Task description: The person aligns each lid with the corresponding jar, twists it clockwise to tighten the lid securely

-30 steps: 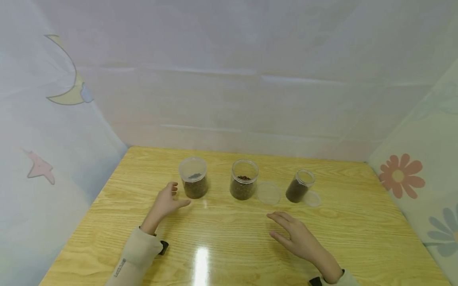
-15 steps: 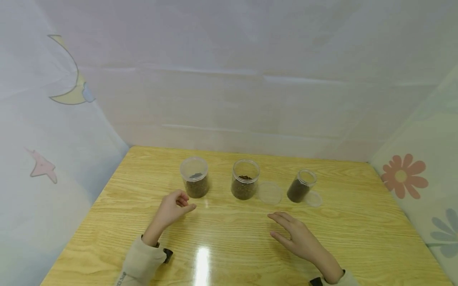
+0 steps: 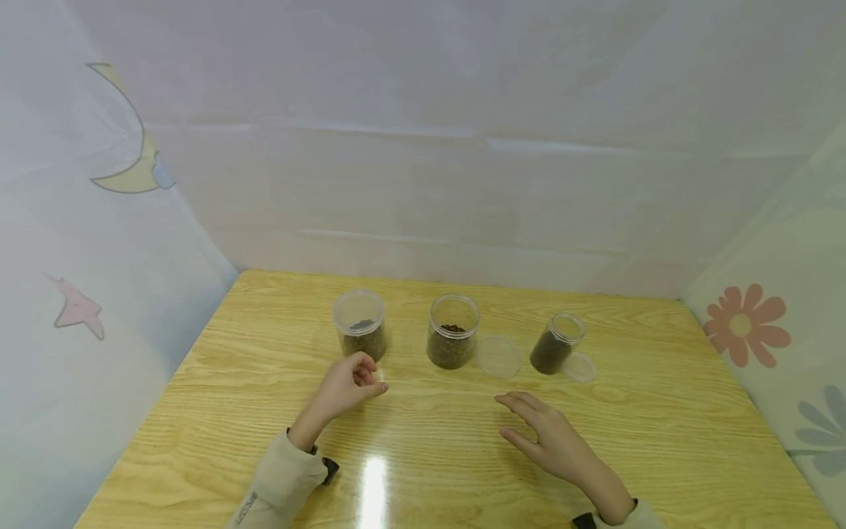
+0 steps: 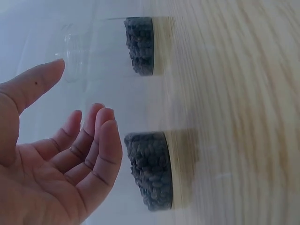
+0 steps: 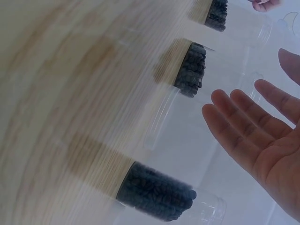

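The left hand (image 3: 344,386) is hovering over the tabletop (image 3: 429,455) on the near side of the left jar (image 3: 363,344), partly overlapping its base in the head view. Its fingers are curving loosely and holding nothing; contact with the jar cannot be confirmed. The right hand (image 3: 548,437) is resting or hovering in front of the narrow jar (image 3: 552,351) and a large clear lid (image 3: 500,357), fingers extending in a relaxed way, thumb standing apart, nothing gripped.

Three transparent jars are standing upright in a row, well apart. The left jar and the middle jar (image 3: 451,345) are containing dark, bean-like pieces in their lower part; the narrow jar is showing a fuller column. The middle and narrow jars are standing uncovered; whether a lid is sitting on the left jar cannot be determined. The large clear lid is lying just beside the middle jar, towards the narrow one. A small lid (image 3: 580,368) is lying just right of the narrow jar. A pale backdrop (image 3: 423,184) is hanging behind the tabletop.
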Demonstrator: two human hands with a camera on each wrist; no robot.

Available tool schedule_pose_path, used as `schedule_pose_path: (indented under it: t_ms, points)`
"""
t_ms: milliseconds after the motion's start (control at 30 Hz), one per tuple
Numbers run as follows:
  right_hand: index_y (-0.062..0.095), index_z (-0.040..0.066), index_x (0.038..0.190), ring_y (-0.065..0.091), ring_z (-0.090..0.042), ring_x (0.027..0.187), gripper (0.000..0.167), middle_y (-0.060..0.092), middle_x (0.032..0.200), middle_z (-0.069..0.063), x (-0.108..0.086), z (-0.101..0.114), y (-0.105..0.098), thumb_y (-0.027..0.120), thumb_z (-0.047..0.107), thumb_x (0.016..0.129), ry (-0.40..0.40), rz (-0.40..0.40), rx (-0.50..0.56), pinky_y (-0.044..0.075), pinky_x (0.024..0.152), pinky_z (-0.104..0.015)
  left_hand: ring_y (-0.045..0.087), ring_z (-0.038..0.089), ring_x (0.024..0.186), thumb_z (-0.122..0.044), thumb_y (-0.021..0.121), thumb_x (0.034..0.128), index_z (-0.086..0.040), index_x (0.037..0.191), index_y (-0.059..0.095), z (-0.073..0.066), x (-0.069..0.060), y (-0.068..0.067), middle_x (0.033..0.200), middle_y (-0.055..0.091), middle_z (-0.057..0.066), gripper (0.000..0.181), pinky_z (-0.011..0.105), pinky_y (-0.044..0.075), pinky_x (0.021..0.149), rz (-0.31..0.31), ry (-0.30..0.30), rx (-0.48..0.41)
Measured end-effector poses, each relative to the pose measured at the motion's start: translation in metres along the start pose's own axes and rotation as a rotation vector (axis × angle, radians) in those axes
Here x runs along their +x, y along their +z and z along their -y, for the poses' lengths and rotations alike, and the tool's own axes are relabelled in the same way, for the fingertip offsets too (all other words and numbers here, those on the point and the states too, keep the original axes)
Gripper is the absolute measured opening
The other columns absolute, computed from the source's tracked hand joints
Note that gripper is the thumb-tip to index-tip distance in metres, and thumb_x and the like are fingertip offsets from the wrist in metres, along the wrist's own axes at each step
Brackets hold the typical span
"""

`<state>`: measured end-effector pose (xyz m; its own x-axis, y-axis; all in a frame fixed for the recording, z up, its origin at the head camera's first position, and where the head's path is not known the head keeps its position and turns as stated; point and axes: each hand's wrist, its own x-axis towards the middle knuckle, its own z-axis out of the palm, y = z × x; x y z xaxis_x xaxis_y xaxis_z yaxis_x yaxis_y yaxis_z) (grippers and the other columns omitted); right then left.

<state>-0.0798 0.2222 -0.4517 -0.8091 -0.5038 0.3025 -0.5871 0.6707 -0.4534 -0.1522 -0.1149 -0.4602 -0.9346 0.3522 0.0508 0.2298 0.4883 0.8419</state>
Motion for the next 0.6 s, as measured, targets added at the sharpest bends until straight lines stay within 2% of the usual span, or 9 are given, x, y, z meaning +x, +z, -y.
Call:
schedule_pose_path:
  t_ms: [167,333,433,600]
  points:
    - [0.054,0.0,0.12,0.061,-0.032,0.094,0.041,0.057,0.114,-0.016,0.0,0.0,-0.001,0.066,0.016,0.084,0.021,0.018,0.014,0.052,0.072,-0.04,0.055,0.014,0.07,-0.017,0.074,0.0766,0.006,0.104,0.055,-0.003,0.01,0.006,0.082,0.057,0.004,0.04,0.025,0.049,0.063,0.074,-0.003,-0.022]
    - [0.054,-0.001,0.12,0.06,-0.032,0.095,0.041,0.057,0.114,-0.016,0.001,0.0,-0.001,0.065,0.016,0.085,0.025,0.024,0.02,0.052,0.072,-0.041,0.058,0.024,0.084,-0.021,0.074,0.0771,0.004,0.116,0.052,-0.003,0.024,0.014,0.098,0.059,0.014,0.051,0.033,0.05,0.071,0.133,-0.015,-0.042]
    - [0.055,-0.001,0.119,0.061,-0.031,0.094,0.041,0.058,0.114,-0.016,0.001,0.0,0.0,0.066,0.016,0.084,0.017,0.013,0.015,0.052,0.072,-0.04,0.056,0.031,0.094,-0.023,0.073,0.0773,0.004,0.122,0.047,-0.003,0.032,0.021,0.107,0.057,0.018,0.059,0.04,0.049,0.077,0.141,-0.011,-0.043]
    - [0.055,-0.002,0.118,0.062,-0.029,0.091,0.04,0.058,0.112,-0.015,0.0,-0.001,0.001,0.067,0.014,0.083,0.001,-0.008,0.001,0.053,0.07,-0.038,0.052,0.039,0.105,-0.022,0.075,0.0761,0.002,0.135,0.033,-0.002,0.044,0.033,0.12,0.05,0.024,0.076,0.049,0.046,0.084,0.114,0.027,-0.008]
